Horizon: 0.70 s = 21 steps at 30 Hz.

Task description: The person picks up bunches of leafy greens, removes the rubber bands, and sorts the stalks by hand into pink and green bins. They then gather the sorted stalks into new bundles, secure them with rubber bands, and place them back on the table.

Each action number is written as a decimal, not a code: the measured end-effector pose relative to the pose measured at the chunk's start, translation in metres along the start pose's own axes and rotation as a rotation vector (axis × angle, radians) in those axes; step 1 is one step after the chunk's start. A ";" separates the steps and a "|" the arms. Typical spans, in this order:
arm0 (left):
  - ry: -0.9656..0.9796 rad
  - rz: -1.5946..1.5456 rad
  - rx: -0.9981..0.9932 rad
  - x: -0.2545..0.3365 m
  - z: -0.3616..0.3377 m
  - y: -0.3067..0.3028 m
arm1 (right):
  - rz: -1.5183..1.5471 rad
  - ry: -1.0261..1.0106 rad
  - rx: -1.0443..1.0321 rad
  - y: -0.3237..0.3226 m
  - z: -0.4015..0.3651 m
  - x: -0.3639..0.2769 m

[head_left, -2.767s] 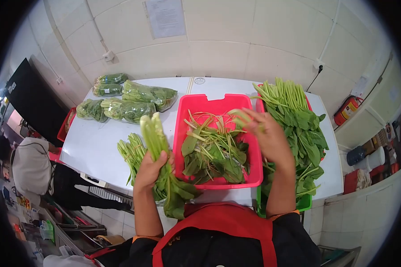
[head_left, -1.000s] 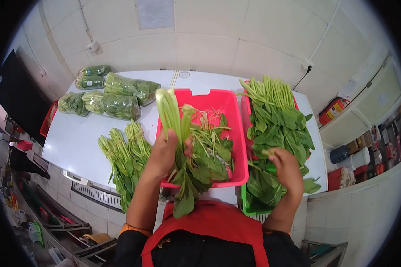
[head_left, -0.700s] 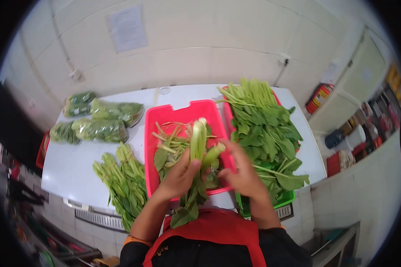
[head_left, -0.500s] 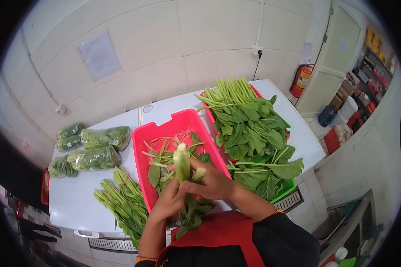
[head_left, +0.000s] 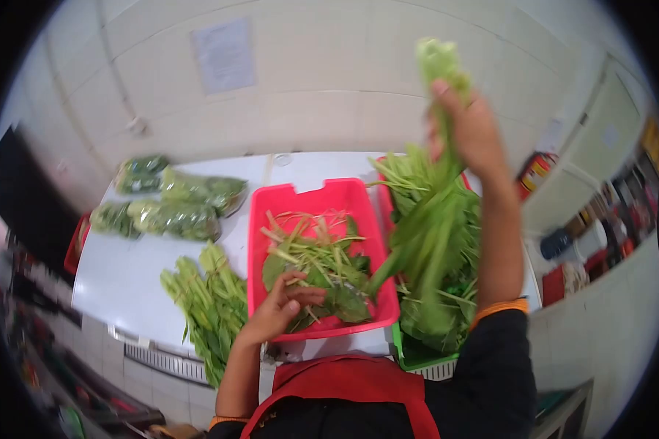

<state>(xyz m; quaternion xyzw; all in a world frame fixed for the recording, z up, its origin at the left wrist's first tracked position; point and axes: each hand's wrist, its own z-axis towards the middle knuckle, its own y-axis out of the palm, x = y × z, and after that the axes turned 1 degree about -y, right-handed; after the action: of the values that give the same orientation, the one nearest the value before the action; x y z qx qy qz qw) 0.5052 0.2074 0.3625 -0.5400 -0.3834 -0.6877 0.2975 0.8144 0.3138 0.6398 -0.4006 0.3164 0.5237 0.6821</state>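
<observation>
Two hands show in my remote head view, well apart from each other.

Right hand (head_left: 470,128): raised high before the tiled wall, fingers wrapped tight round the pale stem end of a bunch (head_left: 441,197) of leafy greens. The stems stick up past the fist. The leaves hang down, blurred, over the pile (head_left: 403,172) of the same greens at the table's right end, and I cannot tell whether the lowest leaves touch that pile.

Left hand (head_left: 280,311): low, inside the near end of the pink tub (head_left: 311,192), palm down, fingers bent onto the trimmings (head_left: 322,256) of stalks and leaves that fill it. I cannot tell whether it pinches any of them.

Tub: on the white table (head_left: 135,267), its near rim at the table edge, just left of the pile.

Crate (head_left: 417,358): green, under the pile's near end, touching the tub's right corner.

Loose bunches (head_left: 209,300): unwrapped greens lying on the table just left of the tub.

Bags (head_left: 179,208): wrapped greens in clear film at the table's far left, apart from the loose bunches.
</observation>
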 end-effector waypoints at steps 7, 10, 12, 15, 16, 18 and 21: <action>0.247 0.159 1.338 -0.054 -0.095 -0.128 | -1.219 0.139 -0.115 -0.158 0.208 0.292; 0.056 0.519 1.588 -0.078 -0.142 -0.155 | -1.082 0.496 0.028 -0.162 0.138 0.420; -0.090 0.617 1.572 -0.076 -0.160 -0.152 | -1.007 0.586 0.043 -0.150 0.104 0.434; -0.209 0.787 1.522 -0.082 -0.170 -0.152 | -0.914 0.610 0.020 -0.139 0.095 0.414; -0.190 0.854 1.496 -0.079 -0.163 -0.149 | -0.886 0.609 0.005 -0.136 0.095 0.400; -0.114 1.023 1.397 -0.074 -0.141 -0.149 | -0.838 0.610 -0.025 -0.136 0.091 0.373; -0.162 0.991 1.163 -0.075 -0.090 -0.166 | -0.779 0.602 -0.074 -0.142 0.075 0.329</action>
<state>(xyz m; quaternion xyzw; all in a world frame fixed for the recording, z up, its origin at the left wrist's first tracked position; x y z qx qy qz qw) 0.3403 0.2187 0.2441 -0.4540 -0.4170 -0.1199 0.7782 1.0351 0.5132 0.4258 -0.6466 0.3072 0.1017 0.6908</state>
